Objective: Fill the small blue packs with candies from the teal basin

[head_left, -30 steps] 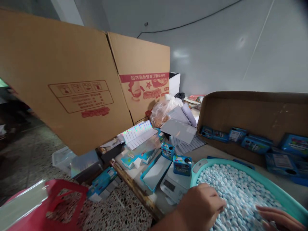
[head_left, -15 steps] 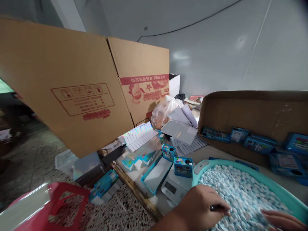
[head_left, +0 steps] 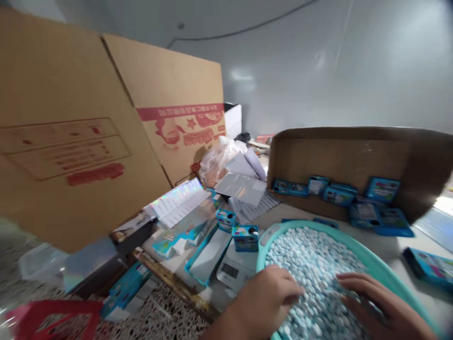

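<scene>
The left hand (head_left: 269,295) curls loosely and the right hand (head_left: 375,302) lies flat and open, both on pale blue-white candies (head_left: 318,257) heaped in a teal basin (head_left: 380,271); it sits on a cluttered grey tabletop (head_left: 392,243) beside a small scale (head_left: 235,269); cardboard boxes (head_left: 106,137) behind, grey wall.

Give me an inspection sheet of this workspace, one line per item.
Surface: pale table, crowded.
Job's things: teal basin heaped with small blue-white pieces.
Clutter: blue packets in an open carton; one blue box on a white scale; plastic bag; loose sheets.
Hands: left hand and right hand both rest in the pieces.
Cables: one along the wall.
Surroundings: big cardboard box, red stool, speckled floor.
</scene>
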Available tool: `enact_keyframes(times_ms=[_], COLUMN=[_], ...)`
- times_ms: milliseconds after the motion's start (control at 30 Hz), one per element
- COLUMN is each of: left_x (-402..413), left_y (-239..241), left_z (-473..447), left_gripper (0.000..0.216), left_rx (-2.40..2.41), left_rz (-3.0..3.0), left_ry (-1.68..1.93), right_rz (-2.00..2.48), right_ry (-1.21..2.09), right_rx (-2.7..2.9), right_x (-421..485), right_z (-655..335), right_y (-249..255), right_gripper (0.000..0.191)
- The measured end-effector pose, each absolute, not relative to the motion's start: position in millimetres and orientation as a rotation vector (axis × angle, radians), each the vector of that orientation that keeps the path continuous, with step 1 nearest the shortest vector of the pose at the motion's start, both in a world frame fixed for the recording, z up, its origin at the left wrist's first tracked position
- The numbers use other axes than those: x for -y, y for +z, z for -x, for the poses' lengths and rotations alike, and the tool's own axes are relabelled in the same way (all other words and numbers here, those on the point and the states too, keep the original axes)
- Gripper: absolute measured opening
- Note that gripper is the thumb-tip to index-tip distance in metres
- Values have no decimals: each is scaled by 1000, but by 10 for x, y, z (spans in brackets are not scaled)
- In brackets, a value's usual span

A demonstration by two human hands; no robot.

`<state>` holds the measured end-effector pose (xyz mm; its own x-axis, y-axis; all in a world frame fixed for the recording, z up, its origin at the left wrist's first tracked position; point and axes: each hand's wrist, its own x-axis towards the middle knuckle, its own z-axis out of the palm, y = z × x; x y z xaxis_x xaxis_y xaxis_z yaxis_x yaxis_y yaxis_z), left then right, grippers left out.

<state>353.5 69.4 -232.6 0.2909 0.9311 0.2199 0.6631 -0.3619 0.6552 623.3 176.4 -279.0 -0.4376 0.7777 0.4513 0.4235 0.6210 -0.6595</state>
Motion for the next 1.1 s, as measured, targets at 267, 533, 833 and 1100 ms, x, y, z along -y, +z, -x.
enact_keyframes(times_ms=[267,533,833,1100], left_x=[-799,-1132,-1249,-1209], left_y=[-2270,-2083,-2332,-2365], left_z=[-3459,-2754,-2471,-2530], left_gripper=[28,9,9,30], left_rx=[-1246,-1830,-1691,-1953], left_rz=[-2062,-2365,-2552,-2251], left_ry=[1119,1512,1251,1222], right_rz=[1019,996,982,960], right_ry=[827,1007,1000,978], right_rx=[2095,2032,2020,2045], right_x=[-1531,-1507,-1499,-1503], right_z=[-6074,-6055,-6047,-6057], right_y=[-2416,-2334,-2326,-2280], right_gripper=[14,10,10,10])
